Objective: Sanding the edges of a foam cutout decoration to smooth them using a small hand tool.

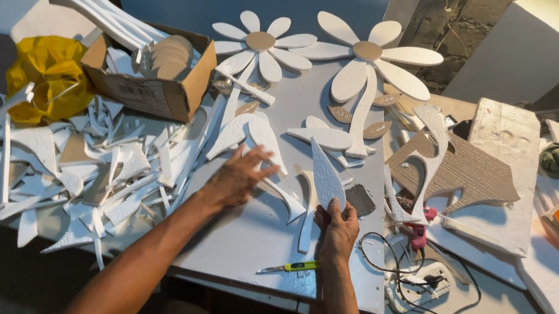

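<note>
Head view: right hand (338, 229) pinches one white foam leaf (326, 176) at its base, leaf pointing to 12 o'clock. Left hand (236, 179), fingers spread, lies flat on the board (243, 238) at the leaf's 9 o'clock. Two foam daisies (259, 51) at 12. One cutter (291, 266) at 6. One box (147, 89) at 10.

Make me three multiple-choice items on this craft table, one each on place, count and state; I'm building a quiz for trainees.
1. Where does the yellow-handled cutter lie?
A. in the cardboard box
B. near the table's front edge, by the right hand
C. on the scrap pile

2. How many finished foam daisies lie at the back?
A. two
B. four
C. one

3. The right hand is:
A. empty
B. holding a white leaf-shaped foam piece
C. gripping the cutter

Key: 1 B, it rests beside that wrist; 2 A, two brown-centred flowers; 3 B, fingers pinch the leaf's lower end.
</note>
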